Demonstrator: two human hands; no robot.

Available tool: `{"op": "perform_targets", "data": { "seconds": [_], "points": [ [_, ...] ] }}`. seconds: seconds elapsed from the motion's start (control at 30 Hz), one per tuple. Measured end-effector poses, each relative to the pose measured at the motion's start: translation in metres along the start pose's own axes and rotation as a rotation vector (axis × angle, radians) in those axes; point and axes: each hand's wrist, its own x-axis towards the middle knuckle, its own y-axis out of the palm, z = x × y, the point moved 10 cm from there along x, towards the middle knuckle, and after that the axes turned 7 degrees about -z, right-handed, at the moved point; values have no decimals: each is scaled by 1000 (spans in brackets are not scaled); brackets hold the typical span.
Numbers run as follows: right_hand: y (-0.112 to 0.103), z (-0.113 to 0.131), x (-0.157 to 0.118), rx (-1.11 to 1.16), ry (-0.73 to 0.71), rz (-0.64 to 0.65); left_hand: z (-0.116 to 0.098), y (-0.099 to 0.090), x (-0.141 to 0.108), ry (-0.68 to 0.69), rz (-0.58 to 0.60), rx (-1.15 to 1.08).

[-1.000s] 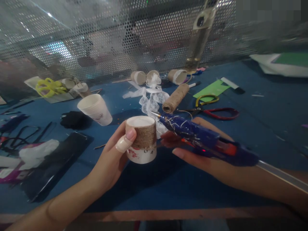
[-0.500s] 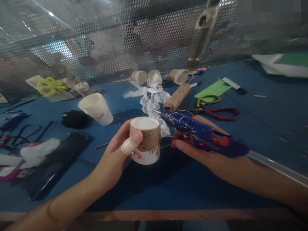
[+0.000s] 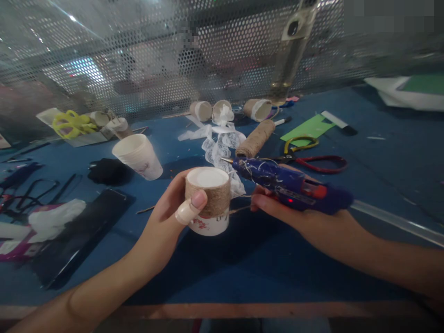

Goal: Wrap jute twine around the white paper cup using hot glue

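Observation:
My left hand (image 3: 173, 208) is closed around a paper cup (image 3: 211, 226), held bottom up, its thumb in a pale cover pressing the side. Jute twine (image 3: 219, 200) is wound around the cup's upper part, while printed white paper shows below it. A loose strand of that twine runs from the cup to the fingers of my right hand (image 3: 274, 208). The same hand holds a blue hot glue gun (image 3: 277, 182), its metal tip to the left, above and right of the cup. A red light glows on the gun, and a clear glue stick (image 3: 391, 222) sticks out behind.
White lace ribbon (image 3: 222, 143) and a twine roll (image 3: 255, 139) lie behind the cup. Yellow-and-red-handled scissors (image 3: 319, 163) are at right, by a green sheet (image 3: 305, 129). Stacked paper cups (image 3: 138, 157) stand left. A perforated metal screen (image 3: 156, 60) closes the back.
The glue gun and my right hand have tilted and shifted slightly. The cup has moved a little left and turned slightly, and the strand between the hands shows more plainly.

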Motion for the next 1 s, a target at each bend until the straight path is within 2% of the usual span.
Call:
{"op": "perform_targets", "data": {
  "seconds": [0.2,0.53,0.8,1.0],
  "points": [
    [11,-1,-6,146,21,131,-1,-5,-2,38,-28,5],
    [4,-1,-2,42,-33,118,-5,-5,2,60,-31,16],
    [19,-14,-12,293,255,224,-12,-6,1,119,-44,-8],
    [23,-9,-9,245,196,302,-20,-9,-4,233,-31,50]
  ]
}}
